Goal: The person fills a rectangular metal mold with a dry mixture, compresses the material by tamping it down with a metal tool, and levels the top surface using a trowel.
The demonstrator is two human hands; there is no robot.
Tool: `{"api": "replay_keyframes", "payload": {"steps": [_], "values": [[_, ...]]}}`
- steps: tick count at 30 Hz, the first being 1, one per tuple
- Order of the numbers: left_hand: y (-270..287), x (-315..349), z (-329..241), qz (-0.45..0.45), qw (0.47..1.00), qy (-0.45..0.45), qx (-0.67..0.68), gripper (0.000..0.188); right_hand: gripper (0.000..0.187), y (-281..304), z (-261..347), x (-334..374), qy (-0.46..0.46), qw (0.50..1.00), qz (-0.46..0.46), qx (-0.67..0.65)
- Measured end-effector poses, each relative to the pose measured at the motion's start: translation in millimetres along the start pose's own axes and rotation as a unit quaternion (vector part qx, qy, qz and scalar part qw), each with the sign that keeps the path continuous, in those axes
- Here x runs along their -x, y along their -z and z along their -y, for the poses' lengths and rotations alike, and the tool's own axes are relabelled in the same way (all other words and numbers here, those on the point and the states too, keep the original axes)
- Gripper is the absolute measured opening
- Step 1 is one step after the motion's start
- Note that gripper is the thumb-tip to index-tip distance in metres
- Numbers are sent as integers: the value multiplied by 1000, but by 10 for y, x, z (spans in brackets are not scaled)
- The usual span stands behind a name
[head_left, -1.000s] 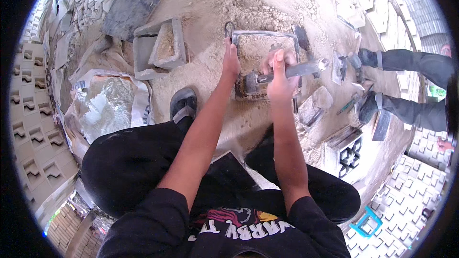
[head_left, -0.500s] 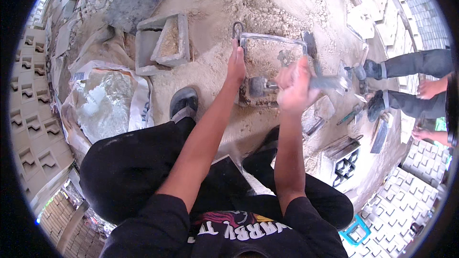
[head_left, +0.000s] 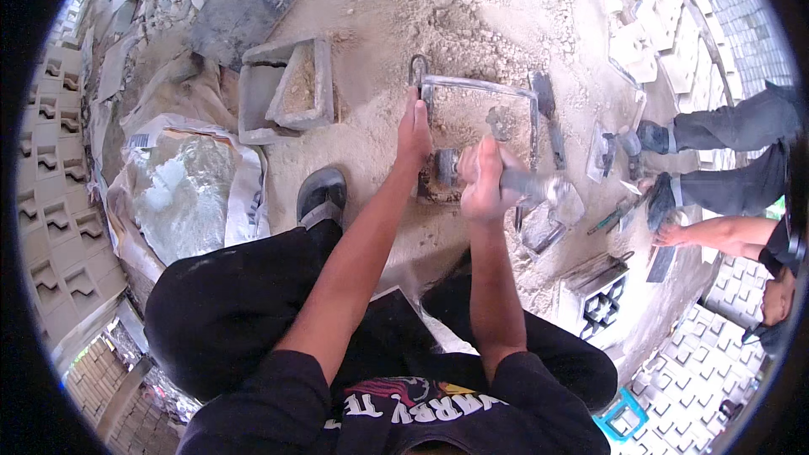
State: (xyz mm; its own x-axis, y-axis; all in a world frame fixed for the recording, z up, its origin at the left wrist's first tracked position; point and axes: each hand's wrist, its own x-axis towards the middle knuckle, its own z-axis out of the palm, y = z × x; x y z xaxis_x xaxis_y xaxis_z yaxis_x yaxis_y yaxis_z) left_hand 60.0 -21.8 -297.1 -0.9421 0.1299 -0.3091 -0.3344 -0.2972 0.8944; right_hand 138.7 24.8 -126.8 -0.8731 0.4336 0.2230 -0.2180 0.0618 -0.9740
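Note:
A rectangular metal mould frame (head_left: pixel 484 84) lies on the dusty ground before me, with pale loose material inside. Along its left side rests my left hand (head_left: pixel 414 136), fingers stretched out against the frame just below a metal loop handle (head_left: pixel 419 63). My right hand (head_left: pixel 487 181) is closed round a hammer-like tool with a dark, blocky head (head_left: pixel 446 167) and a grey handle (head_left: pixel 539 188). It is over the lower part of the frame, the head pointing left toward the near left corner. Motion blurs the handle's end, and my right hand hides part of the frame.
Left stand an open sack of pale powder (head_left: pixel 187 194) and a grey box (head_left: pixel 320 84). A dark flat slab (head_left: pixel 243 17) lies beyond. Right are a dark bar (head_left: pixel 543 93), a patterned block (head_left: pixel 602 307) and a crouching person's hand (head_left: pixel 672 234). Patterned blocks (head_left: pixel 55 194) line the left.
My right hand and its tool have moved left and nearer to me. My left hand stays along the frame. The other person at right has bent down, one hand reaching toward the ground.

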Motion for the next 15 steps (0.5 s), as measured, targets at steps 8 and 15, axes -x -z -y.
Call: {"api": "replay_keyframes", "payload": {"steps": [8,15], "values": [[25,-14,74,-22,1000,-10,16,61,36,-30,-124,-86,39,999,-15,0],[-8,148,-134,-48,996,9,-68,64,35,-47,-128,-196,73,987,-37,-135]]}}
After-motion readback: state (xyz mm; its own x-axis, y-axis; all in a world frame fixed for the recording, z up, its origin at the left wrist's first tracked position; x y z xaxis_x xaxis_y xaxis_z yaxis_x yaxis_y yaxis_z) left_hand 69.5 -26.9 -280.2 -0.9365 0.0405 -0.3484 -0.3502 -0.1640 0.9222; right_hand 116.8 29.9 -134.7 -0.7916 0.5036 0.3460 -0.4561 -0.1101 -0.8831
